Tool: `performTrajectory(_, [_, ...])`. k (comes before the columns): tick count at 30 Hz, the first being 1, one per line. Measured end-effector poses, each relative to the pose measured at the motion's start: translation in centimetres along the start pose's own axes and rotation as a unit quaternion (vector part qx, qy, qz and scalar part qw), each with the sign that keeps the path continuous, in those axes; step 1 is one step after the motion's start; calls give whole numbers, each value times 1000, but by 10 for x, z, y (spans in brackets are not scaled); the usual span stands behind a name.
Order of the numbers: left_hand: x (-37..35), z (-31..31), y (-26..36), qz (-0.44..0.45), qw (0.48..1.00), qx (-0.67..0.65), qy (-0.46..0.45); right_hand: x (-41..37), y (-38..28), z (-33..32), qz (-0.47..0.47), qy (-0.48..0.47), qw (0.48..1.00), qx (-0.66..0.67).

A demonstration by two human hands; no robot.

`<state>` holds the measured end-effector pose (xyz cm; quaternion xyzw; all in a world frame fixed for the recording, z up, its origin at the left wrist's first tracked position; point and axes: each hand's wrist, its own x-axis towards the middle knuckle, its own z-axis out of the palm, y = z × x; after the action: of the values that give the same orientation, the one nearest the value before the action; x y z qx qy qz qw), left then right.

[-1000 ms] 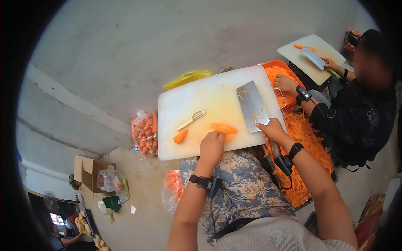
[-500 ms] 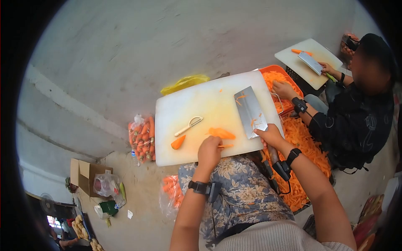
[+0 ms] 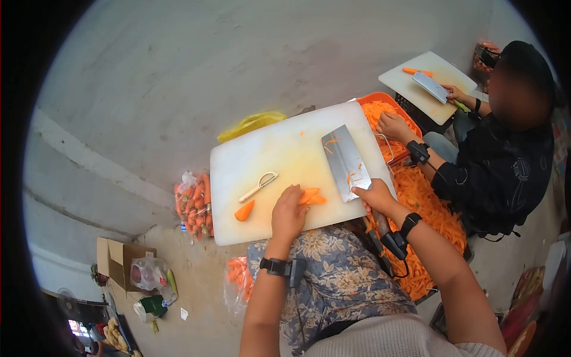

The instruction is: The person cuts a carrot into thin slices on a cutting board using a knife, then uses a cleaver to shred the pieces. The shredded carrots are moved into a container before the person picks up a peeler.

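Note:
My right hand (image 3: 376, 196) is closed round the handle of a cleaver (image 3: 346, 162), whose broad blade lies flat over the right part of the white cutting board (image 3: 238, 160). Bits of carrot stick to the blade. My left hand (image 3: 289, 214) rests on the board with its fingers together at the left end of some flat carrot slices (image 3: 312, 196); what its fingertips hold, if anything, is hidden. Left of that hand are a carrot chunk (image 3: 244, 210) and a peeler (image 3: 259, 187) with a pale handle.
Shredded carrot (image 3: 425, 208) fills a container on the right, beside an orange basket (image 3: 386, 98). A co-worker (image 3: 505, 160) sits there with another board (image 3: 452, 68) and cleaver. Bagged carrots (image 3: 194, 208) stand left, and a cardboard box (image 3: 122, 262) lies lower left.
My left hand has moved onto the board beside the slices, and the thin carrot piece at its fingertips no longer shows. The whole view has shifted slightly.

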<state>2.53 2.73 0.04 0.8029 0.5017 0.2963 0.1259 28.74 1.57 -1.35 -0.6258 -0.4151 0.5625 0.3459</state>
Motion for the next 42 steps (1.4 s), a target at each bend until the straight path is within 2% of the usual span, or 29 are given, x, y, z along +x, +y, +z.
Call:
performTrajectory(5, [13, -8, 8, -22, 1000, -12, 2, 4, 2, 0, -18, -15, 999, 25])
performTrajectory(7, [19, -9, 6, -28, 995, -7, -92, 5, 4, 1, -16, -16, 999, 28])
performTrajectory(10, [15, -4, -2, -41, 997, -11, -58, 5, 1, -1, -12, -10, 1000, 18])
performTrajectory(14, [12, -6, -8, -40, 997, -9, -64, 1, -2, 2, -20, -1, 1000, 20])
performTrajectory(16, [16, -10, 1, 30, 999, 1, -43, 5, 2, 1, -4, -11, 1000, 7])
performTrajectory(23, [9, 15, -3, 85, 994, 8, -65, 10, 9, 0, 7, -18, 1000, -5])
performTrajectory(26, [1, 17, 1, 41, 998, 8, -38, 3, 5, 2, -28, 0, 999, 28])
performTrajectory(28, [0, 10, 9, -12, 998, 21, -64, 1, 1, 3, -16, -6, 1000, 21])
performTrajectory(31, [-2, 7, 12, -6, 998, 31, -58, 5, 7, 2, -3, -13, 1000, 9])
performTrajectory(32, [-3, 6, 13, -4, 998, 31, -56, 8, 9, 1, -2, -15, 1000, 1])
performTrajectory(34, [-8, 6, 14, -4, 1000, 21, 14, 8, 7, 1, 1, -14, 1000, -1])
performTrajectory(41, [-24, 15, 14, -40, 995, 9, 89, 5, 3, 1, -9, -12, 1000, 10])
performTrajectory(42, [-22, 16, 19, -5, 995, 32, 94, 4, 2, 2, -8, -14, 1000, 6])
